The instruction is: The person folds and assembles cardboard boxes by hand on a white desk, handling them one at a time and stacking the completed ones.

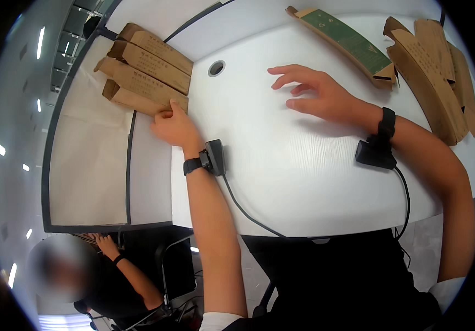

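Note:
My left hand (175, 126) is closed at the right end of a long brown cardboard box (132, 98), its index finger lying on the box. The curled fingers partly hide that end. This box is the nearest of several similar brown boxes (148, 65) lined up side by side against the partition, their flaps standing open at the left ends. Over the middle of the white desk (281, 182), my right hand (320, 94) is open and holds nothing, its fingers spread and pointing left. Each wrist wears a black strap with a small cabled device.
A long box with a green printed side (350, 47) lies at the far right. More brown boxes (427, 85) overlap at the right edge. A round cable hole (216, 68) is set in the desk. Beyond the left partition (88, 160), another person sits with a hand (106, 246) visible.

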`<state>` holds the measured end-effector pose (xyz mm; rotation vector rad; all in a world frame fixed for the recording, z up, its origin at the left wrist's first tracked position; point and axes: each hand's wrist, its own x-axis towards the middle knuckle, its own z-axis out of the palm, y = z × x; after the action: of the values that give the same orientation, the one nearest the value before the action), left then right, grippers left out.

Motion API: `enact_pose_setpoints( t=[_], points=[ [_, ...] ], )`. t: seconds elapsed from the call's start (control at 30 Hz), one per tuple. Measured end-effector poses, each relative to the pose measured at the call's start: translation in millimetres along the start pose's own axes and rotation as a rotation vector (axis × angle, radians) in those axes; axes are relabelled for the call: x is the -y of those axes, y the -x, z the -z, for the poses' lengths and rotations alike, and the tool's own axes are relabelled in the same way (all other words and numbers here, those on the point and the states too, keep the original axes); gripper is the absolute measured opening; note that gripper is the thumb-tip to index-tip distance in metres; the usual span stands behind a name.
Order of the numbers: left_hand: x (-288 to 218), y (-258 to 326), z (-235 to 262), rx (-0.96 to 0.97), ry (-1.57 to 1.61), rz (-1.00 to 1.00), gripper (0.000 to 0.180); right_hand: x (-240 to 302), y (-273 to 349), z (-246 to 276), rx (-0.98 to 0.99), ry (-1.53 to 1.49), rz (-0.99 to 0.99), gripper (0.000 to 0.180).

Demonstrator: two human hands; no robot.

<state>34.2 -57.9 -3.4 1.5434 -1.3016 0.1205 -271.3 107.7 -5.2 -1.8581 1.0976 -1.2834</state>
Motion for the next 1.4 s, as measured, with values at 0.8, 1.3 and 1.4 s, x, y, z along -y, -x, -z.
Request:
enact_pose_setpoints(
  t=[0.8,1.3,1.4],
  points=[
    [3,31,17,0.133,0.305,0.067,0.047,18,-16,33,-0.07,0.405,-0.082,0.046],
    [-33,54,16,0.434,0.499,-0.16,0.033,21,-17,121,-0.087,0.561,-0.806,0.107],
    [-49,65,21,0.737,0.643,-0.302,0.019,25,-26,92,-0.015,0.402,-0.763,0.109]
  ],
)
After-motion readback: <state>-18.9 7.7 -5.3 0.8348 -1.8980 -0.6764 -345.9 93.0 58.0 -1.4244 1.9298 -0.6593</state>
